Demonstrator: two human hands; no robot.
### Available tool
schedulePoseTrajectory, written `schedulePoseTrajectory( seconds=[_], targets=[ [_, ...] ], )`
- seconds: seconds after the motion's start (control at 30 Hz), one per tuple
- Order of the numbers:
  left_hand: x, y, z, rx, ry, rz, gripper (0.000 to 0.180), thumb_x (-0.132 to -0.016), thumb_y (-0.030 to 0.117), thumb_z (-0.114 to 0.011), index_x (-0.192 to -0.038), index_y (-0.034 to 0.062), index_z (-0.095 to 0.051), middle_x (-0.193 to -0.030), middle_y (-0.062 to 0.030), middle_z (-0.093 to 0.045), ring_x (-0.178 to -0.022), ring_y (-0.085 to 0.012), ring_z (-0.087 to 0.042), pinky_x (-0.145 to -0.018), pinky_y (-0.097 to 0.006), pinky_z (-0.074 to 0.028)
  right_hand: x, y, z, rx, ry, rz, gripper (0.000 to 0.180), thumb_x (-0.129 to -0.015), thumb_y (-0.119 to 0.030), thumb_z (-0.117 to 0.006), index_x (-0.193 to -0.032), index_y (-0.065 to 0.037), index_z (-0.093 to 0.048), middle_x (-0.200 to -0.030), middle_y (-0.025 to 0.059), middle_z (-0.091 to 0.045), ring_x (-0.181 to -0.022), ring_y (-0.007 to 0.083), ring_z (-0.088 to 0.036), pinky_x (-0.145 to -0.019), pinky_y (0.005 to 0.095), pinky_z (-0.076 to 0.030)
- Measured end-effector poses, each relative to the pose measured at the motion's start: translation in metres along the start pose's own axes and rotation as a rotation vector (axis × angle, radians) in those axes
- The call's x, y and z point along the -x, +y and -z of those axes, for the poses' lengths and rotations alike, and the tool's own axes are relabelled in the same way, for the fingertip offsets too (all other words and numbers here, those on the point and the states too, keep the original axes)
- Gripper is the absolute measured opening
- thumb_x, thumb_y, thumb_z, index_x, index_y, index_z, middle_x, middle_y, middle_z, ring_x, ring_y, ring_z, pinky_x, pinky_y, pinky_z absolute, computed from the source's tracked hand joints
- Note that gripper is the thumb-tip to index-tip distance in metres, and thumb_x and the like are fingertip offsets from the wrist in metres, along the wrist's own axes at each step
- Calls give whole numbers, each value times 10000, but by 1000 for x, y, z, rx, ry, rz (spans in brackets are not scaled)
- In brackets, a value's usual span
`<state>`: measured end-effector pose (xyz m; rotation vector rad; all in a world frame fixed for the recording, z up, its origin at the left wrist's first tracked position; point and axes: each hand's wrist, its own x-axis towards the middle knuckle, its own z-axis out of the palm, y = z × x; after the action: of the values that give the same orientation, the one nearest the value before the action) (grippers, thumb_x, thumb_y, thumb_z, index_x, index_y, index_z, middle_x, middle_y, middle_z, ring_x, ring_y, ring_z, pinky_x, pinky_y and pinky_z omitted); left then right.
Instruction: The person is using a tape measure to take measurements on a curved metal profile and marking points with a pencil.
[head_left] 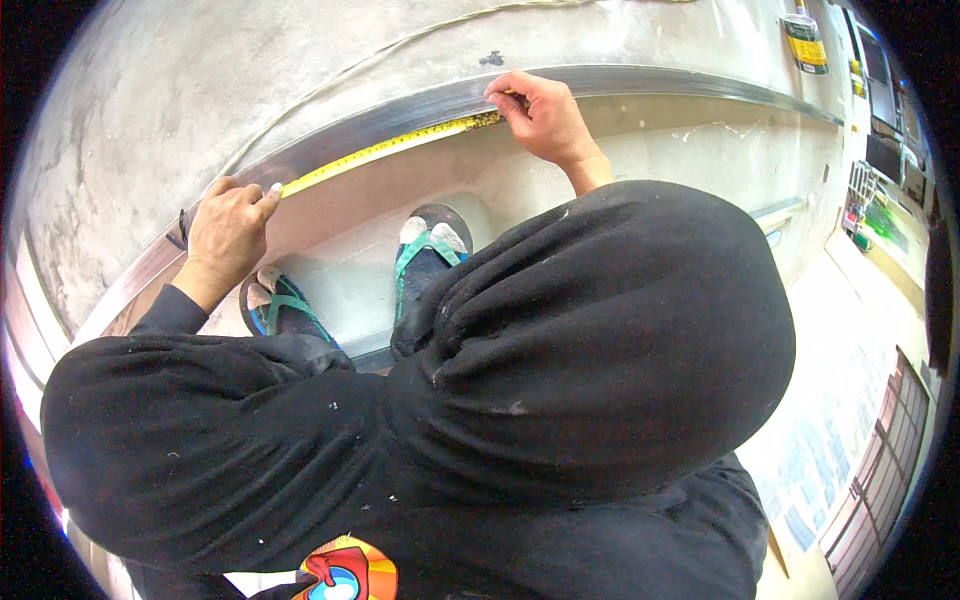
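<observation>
Yellow tape measure (390, 148) stretched left-right along metal rail (650, 82), left hand (228, 232) and right hand (540, 115) pinching its ends

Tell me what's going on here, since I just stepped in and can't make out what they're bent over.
A person in a black long-sleeved top is stretching a yellow tape measure along a long grey metal rail that lies on the concrete floor. The left hand pins the tape at one end, and the right hand presses it against the rail further along. Their feet, in teal-strapped sandals, stand just behind the rail.
</observation>
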<state>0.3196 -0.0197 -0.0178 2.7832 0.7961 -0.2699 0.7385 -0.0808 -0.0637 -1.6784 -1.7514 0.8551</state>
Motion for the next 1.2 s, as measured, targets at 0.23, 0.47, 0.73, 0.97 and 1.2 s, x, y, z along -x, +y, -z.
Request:
schedulePoseTrajectory(
  seconds=[0.23, 0.47, 0.73, 0.97, 1.2],
  targets=[
    [-1, 2, 3, -24, -12, 7, 322, -838, 8, -599, -1119, 57, -750, -759, -66, -632, -747, -242, -638, -849, -351, -490, 1, 1, -6, -6, -27, 78, 61, -924, -60, -700, -985, -51, -703, -837, 120, -719, -733, 226, -688, -687, 318, -535],
    [-2, 3, 3, -41, -62, 22, 332, -836, -9, -609, -1133, 54, -744, -758, -70, -630, -746, -235, -647, -868, -353, -492, 0, 1, -5, 40, -50, 75, 65, -915, -72, -705, -978, -57, -703, -839, 130, -720, -742, 271, -697, -693, 331, -542],
    [-2, 2, 4, -27, -38, 17, 345, -828, -16, -614, -1139, 53, -744, -761, -70, -628, -738, -234, -644, -862, -358, -492, -1, 2, -6, 46, -40, 99, 67, -912, -67, -705, -976, -52, -698, -851, 137, -722, -764, 289, -708, -694, 342, -545],
    [-1, 2, 3, -35, -37, 5, 346, -821, -18, -615, -1132, 51, -750, -765, -68, -630, -734, -226, -639, -856, -353, -489, -2, 1, -6, 58, -57, 92, 61, -910, -65, -706, -968, -53, -696, -848, 140, -720, -764, 296, -709, -693, 345, -545],
    [-3, 3, 4, -21, -1, -5, 335, -821, -14, -617, -1121, 51, -752, -753, -67, -630, -722, -228, -635, -840, -351, -488, -11, 5, -11, 258, 304, 403, 104, -908, -45, -705, -1003, -66, -742, -891, 111, -750, -763, 252, -720, -696, 320, -551]
  ],
)
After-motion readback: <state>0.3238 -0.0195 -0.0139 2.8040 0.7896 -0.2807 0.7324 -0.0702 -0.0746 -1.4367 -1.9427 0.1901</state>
